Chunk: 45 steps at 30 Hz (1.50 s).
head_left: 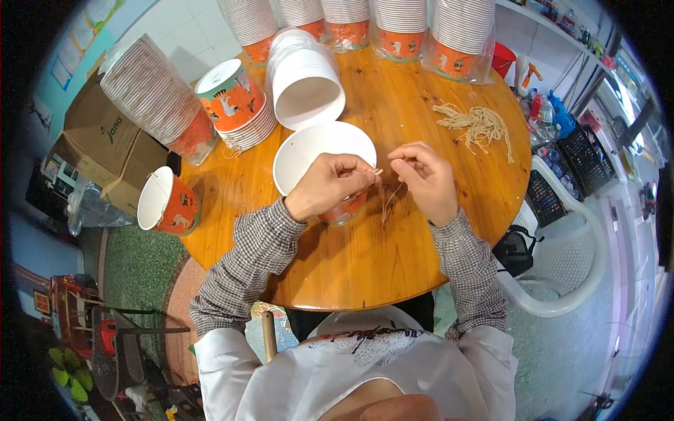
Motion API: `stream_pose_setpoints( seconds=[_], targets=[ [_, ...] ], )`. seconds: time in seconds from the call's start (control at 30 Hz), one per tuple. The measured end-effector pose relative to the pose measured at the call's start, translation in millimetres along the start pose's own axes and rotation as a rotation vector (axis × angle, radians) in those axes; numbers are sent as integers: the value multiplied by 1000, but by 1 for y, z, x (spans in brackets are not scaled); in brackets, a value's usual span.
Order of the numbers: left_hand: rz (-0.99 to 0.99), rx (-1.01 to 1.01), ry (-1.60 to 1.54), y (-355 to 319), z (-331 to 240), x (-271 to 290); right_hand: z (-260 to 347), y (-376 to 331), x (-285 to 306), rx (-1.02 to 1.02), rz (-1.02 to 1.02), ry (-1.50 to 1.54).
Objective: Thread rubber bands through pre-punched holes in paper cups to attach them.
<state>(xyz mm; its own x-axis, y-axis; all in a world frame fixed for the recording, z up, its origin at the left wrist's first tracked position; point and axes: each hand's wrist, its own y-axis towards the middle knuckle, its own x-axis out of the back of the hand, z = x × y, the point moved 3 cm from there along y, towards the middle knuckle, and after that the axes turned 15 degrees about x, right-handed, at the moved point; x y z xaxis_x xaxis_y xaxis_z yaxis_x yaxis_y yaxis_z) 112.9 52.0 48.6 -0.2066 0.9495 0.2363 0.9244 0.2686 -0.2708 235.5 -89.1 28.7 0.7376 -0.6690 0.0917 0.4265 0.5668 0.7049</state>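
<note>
cardboard box (pixel 105 144) | white plastic chair (pixel 572 242) | stacked cups (pixel 400 24) | string bundle (pixel 477 126)

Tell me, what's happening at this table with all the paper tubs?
A person sits at a round wooden table. The left hand steadies an orange paper tub at its rim, while the right hand pinches a thin beige string beside it. More strings lie in a loose bundle nearby, with stacked tubs behind.

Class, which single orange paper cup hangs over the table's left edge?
The lone orange cup lying sideways at the table's left edge; the others sit farther in.
</note>
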Motion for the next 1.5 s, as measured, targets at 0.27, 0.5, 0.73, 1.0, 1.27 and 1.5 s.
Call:
stream_pose_setpoints(
  seconds=[0.27, 0.5, 0.73, 1.0, 1.27, 1.5],
  targets=[
    [14, 1, 17, 1, 1, 0, -3, -9, -4, -131, 37, 341],
    [62, 75, -19, 0, 2, -1, -4, -8, -7, -15, 119, 159],
    [0, -45, -67, 0, 8, 8, 6, -3, 4, 12, -99, 27],
    [-75, -136, -238, -3, 1, 2, 43, 3, -10, 265, 185, -367],
    [18, -139, -312, -6, 3, -6, 24, 11, -20, 73, 112, -135],
    [-9, -169, -227, -7, 3, -2, 2, -3, -19, -334, 60, 355]
  ],
)
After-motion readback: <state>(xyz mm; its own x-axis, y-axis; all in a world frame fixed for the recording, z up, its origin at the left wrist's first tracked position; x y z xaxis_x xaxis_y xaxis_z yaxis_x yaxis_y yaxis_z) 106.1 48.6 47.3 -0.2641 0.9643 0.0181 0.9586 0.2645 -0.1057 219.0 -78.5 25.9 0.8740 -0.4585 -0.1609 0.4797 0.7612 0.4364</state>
